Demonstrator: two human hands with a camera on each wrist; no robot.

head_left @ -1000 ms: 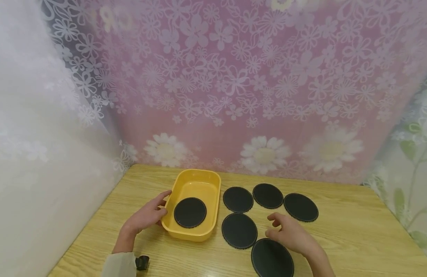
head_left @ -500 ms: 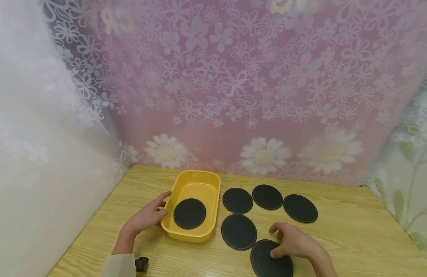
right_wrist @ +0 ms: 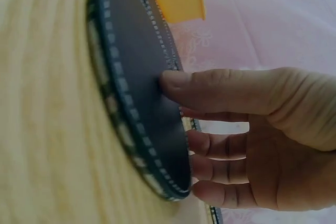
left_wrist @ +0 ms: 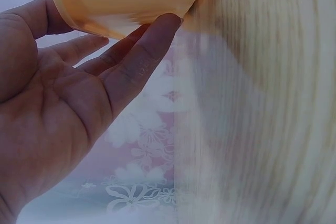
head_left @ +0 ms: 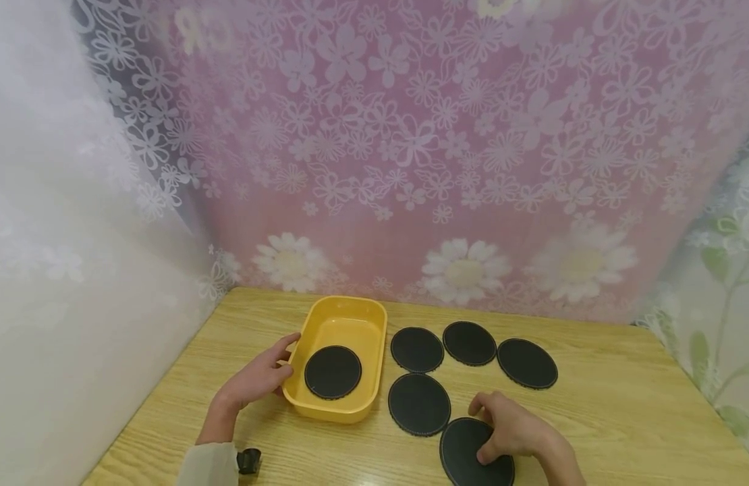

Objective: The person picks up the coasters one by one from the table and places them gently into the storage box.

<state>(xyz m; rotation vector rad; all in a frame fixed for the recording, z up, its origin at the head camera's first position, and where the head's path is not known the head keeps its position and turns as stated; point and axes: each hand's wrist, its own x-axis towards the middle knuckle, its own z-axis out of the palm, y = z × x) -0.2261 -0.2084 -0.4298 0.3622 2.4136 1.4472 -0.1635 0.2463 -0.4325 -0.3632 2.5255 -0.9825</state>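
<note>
My left hand (head_left: pixel 262 374) rests against the left side of a yellow plastic tray (head_left: pixel 374 364). In the left wrist view its fairly straight fingers (left_wrist: pixel 139 59) touch the outer wall, with the thumb at the rim. One round black coaster (head_left: pixel 333 372) with pale edge stitching lies inside the tray. My right hand (head_left: pixel 514 428) grips the nearest coaster (head_left: pixel 465 449) on the table. The right wrist view shows the thumb pressing on the dark face of this coaster (right_wrist: pixel 139 72), while the other fingers bend to its edge; their tips are partly hidden.
Several more black coasters lie flat right of the tray, among them one beside the tray (head_left: pixel 419 405) and one at the far right (head_left: pixel 528 363). A small black object (head_left: pixel 250 461) is by the left sleeve. Floral cloth (head_left: pixel 459 169) hangs behind the wooden table (head_left: pixel 629 405).
My right hand has come down from above the nearest coaster and settled on its right edge, thumb on its face. The left hand and the tray have stayed in place.
</note>
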